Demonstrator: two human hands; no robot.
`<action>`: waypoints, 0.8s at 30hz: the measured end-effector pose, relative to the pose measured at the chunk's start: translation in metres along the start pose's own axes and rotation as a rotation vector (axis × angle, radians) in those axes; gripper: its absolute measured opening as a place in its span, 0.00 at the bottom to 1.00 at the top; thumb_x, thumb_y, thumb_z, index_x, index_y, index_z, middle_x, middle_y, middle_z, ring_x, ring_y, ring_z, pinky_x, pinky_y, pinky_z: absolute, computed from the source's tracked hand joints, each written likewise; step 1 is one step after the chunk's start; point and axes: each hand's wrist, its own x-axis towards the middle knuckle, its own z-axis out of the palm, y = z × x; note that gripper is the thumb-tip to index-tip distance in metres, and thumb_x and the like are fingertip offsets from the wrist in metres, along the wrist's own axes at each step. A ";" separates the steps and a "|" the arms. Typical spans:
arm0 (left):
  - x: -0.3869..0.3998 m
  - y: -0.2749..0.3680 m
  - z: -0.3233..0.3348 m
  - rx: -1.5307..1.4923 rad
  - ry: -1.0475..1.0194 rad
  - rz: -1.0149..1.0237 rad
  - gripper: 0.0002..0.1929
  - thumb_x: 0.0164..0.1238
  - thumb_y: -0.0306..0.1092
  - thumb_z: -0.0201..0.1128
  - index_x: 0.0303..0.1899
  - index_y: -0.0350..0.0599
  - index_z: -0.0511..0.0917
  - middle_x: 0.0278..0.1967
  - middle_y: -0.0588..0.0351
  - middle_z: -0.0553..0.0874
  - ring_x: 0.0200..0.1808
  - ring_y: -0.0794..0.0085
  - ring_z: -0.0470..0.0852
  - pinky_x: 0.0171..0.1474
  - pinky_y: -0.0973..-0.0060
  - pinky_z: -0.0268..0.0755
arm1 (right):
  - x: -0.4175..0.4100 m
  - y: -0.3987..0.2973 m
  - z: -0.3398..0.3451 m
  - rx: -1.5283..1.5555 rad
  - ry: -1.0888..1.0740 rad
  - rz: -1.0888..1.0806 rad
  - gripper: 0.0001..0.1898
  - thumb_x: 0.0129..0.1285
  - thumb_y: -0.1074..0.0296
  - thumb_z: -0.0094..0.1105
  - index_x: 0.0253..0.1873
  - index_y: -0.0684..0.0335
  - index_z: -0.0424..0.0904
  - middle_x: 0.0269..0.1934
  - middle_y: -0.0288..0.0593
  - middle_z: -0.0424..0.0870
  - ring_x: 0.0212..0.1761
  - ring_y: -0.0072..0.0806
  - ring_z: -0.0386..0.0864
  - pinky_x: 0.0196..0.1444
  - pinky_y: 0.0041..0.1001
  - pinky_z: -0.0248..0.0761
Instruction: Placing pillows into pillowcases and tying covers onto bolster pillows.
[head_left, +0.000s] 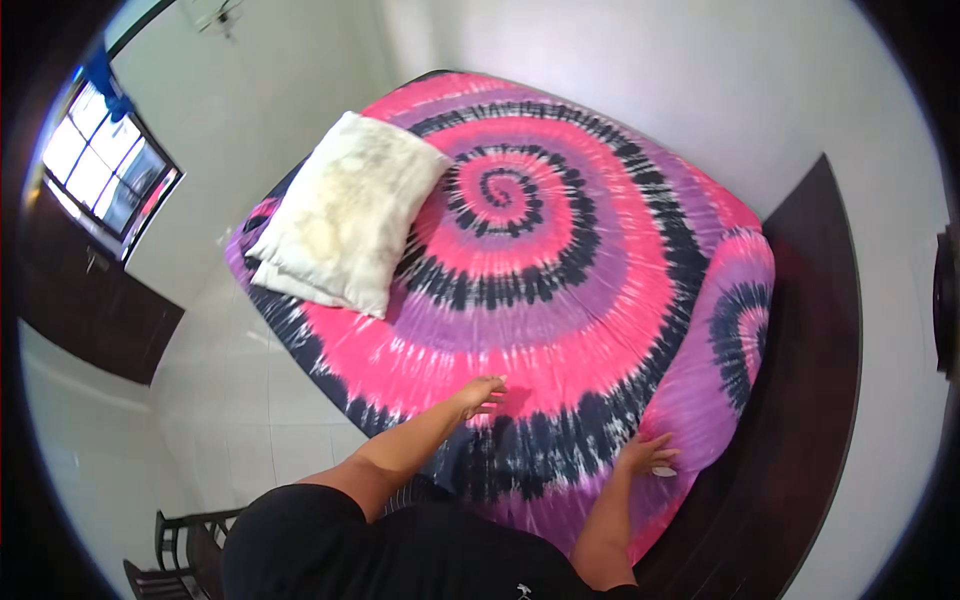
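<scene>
A bed with a fitted sheet (525, 322) in a pink, purple and black tie-dye spiral fills the middle of the head view. My left hand (482, 396) hovers over or rests lightly on its near part, fingers apart, holding nothing. At the lower right, my right hand (649, 454) lies with spread fingers at the near end of a bolster (712, 352) in a matching tie-dye cover. Beside its fingertips is a small whitish spot that I cannot identify. Two stained white pillows (352, 210), one mostly hidden beneath the other, lie at the bed's far left, away from both hands.
A dark wooden headboard (814, 330) borders the bed on the right, and a pale wall rises behind. Dark wooden chairs (191, 551) stand at the lower left on the tiled floor (247, 390). Farther left are a brown door (82, 292) and a barred window (105, 161).
</scene>
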 end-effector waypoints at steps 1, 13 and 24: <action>-0.001 0.001 -0.016 -0.026 0.008 0.004 0.26 0.68 0.54 0.56 0.60 0.50 0.68 0.57 0.53 0.75 0.56 0.63 0.74 0.56 0.59 0.66 | -0.023 -0.012 0.009 0.106 -0.045 -0.063 0.42 0.58 0.55 0.63 0.74 0.52 0.49 0.72 0.70 0.39 0.72 0.67 0.47 0.70 0.52 0.48; -0.079 0.174 -0.406 0.660 1.606 0.637 0.38 0.54 0.52 0.68 0.65 0.48 0.65 0.68 0.31 0.55 0.73 0.42 0.45 0.68 0.42 0.42 | -0.272 -0.199 0.070 0.497 -0.729 -0.805 0.33 0.55 0.58 0.66 0.64 0.66 0.67 0.62 0.64 0.66 0.66 0.51 0.65 0.65 0.41 0.59; -0.088 0.232 -0.435 0.411 0.488 0.690 0.40 0.55 0.53 0.67 0.60 0.28 0.67 0.51 0.32 0.79 0.55 0.46 0.77 0.60 0.60 0.68 | -0.428 -0.445 -0.051 0.565 -0.442 -0.894 0.57 0.44 0.53 0.75 0.75 0.61 0.43 0.74 0.60 0.44 0.73 0.54 0.51 0.69 0.48 0.48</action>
